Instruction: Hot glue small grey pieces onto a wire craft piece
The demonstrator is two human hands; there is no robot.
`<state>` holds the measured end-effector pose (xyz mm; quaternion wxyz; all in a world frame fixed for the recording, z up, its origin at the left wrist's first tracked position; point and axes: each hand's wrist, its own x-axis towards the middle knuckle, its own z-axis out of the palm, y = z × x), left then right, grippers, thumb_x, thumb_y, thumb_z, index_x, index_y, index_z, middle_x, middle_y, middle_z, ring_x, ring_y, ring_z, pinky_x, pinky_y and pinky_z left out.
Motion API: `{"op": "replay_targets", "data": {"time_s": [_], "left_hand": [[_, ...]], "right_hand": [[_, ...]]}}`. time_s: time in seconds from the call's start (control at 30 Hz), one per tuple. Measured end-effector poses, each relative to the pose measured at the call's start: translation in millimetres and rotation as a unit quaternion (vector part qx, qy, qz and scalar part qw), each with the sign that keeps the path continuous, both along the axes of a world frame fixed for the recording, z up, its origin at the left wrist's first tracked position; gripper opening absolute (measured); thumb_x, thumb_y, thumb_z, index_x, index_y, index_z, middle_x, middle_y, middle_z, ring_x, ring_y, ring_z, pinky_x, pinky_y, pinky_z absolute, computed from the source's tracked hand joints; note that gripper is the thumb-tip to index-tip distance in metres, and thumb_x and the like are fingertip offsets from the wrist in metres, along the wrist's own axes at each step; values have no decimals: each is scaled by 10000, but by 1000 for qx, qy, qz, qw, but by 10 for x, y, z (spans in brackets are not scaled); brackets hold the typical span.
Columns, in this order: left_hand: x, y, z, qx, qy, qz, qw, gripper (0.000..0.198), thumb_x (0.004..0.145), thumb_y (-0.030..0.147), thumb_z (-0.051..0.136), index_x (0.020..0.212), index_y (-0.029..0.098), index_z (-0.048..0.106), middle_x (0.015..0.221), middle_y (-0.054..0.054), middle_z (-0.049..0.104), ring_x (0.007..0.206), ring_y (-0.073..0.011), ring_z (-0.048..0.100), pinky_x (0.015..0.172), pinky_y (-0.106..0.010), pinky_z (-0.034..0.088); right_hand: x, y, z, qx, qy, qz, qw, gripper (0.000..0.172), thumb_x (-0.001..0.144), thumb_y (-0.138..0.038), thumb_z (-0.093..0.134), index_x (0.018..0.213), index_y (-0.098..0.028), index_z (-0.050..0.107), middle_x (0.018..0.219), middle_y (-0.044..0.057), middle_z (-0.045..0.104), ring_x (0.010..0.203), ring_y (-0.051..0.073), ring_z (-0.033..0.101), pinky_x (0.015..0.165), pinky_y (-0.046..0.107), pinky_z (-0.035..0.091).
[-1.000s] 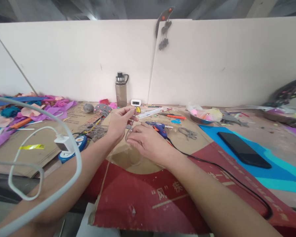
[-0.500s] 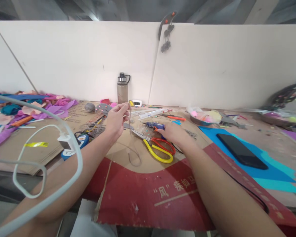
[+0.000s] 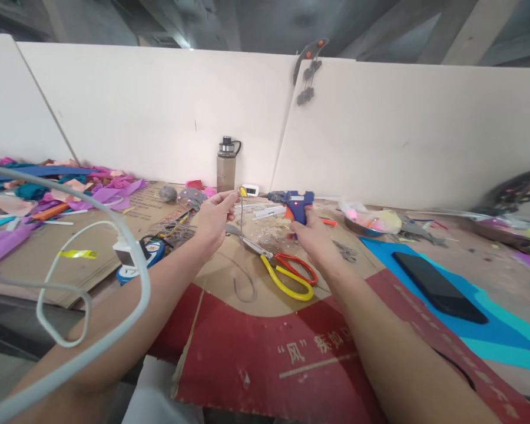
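My left hand (image 3: 214,217) pinches a small yellow piece (image 3: 243,192) at its fingertips. From there a thin grey-brown cord (image 3: 242,259) hangs down and curls on the cardboard. My right hand (image 3: 311,231) is wrapped round the handle of a blue glue gun (image 3: 299,206), raised above the table with its nozzle pointing left toward the yellow piece; the two are apart. A small red light shows on the glue gun's side. Below and between my hands lie scissors (image 3: 287,277) with one yellow and one red handle, their blades toward the upper left.
Red-and-brown cardboard (image 3: 256,353) covers the table's front. At right a black phone (image 3: 439,287) lies on blue sheets (image 3: 507,321). A bottle (image 3: 226,168) stands by the white partition. A white cable (image 3: 143,282) loops across the left side, near a blue-and-white power strip (image 3: 152,256).
My right hand has lifted the glue gun off the table and holds it upright. My left hand still pinches the yellow piece with its cord. The view has shifted slightly.
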<state>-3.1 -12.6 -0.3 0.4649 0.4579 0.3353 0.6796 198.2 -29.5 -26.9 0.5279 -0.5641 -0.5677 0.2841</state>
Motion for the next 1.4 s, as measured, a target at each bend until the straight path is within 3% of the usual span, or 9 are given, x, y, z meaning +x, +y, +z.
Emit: {"op": "replay_targets", "data": {"time_s": [0.13, 0.33, 0.57, 0.73, 0.87, 1.13, 1.4], "left_hand": [[-33, 33, -6, -12, -15, 5, 1000, 245, 611, 338, 773, 727, 157, 657, 653, 23, 589, 464, -26, 408, 424, -176, 303], [-57, 38, 3, -23, -27, 3, 999, 241, 621, 329, 763, 775, 165, 676, 738, 7, 617, 494, -28, 412, 430, -158, 320], [-48, 17, 29, -25, -40, -12, 999, 261, 595, 348, 789, 763, 181, 679, 707, 20, 623, 474, -19, 425, 433, -167, 338], [-29, 0, 43, -26, -49, -22, 998, 268, 570, 340, 812, 727, 174, 671, 683, 26, 608, 467, -13, 428, 416, -169, 326], [-18, -4, 44, -21, -46, -25, 998, 275, 569, 342, 812, 723, 164, 669, 689, 11, 612, 476, -20, 426, 416, -166, 328], [1, -1, 30, -11, -28, -26, 999, 257, 595, 348, 797, 686, 158, 651, 642, 8, 585, 476, -33, 408, 420, -176, 312], [-3, 3, 23, 5, -10, -17, 1000, 227, 646, 333, 767, 707, 142, 661, 657, 3, 563, 494, -34, 397, 432, -171, 304]], "right_hand": [[-168, -254, 178, 93, 108, 91, 986, 276, 733, -265, 552, 1005, -247, 506, 962, 11, 629, 664, 137, 600, 651, 304, 522], [-296, -431, 245, 112, 69, 141, 981, 193, 771, -247, 562, 957, -234, 511, 854, -10, 608, 628, 114, 534, 644, 281, 485], [-280, -388, 166, 134, 4, 131, 982, 240, 810, -263, 542, 1046, -225, 515, 972, 18, 616, 650, 125, 517, 659, 301, 461], [-243, -340, 120, 170, -55, 115, 977, 339, 835, -268, 524, 1172, -240, 498, 1074, 55, 615, 860, 189, 563, 759, 338, 456], [-249, -340, 125, 183, -78, 110, 974, 388, 844, -249, 512, 1230, -239, 478, 1077, 63, 618, 905, 203, 566, 818, 361, 445], [-266, -399, 168, 186, -113, 96, 971, 316, 847, -226, 492, 1163, -228, 513, 979, 55, 661, 979, 230, 578, 877, 370, 420], [-269, -401, 163, 205, -136, 82, 966, 264, 865, -231, 478, 1125, -210, 519, 975, 68, 664, 886, 225, 594, 846, 384, 435]]}}
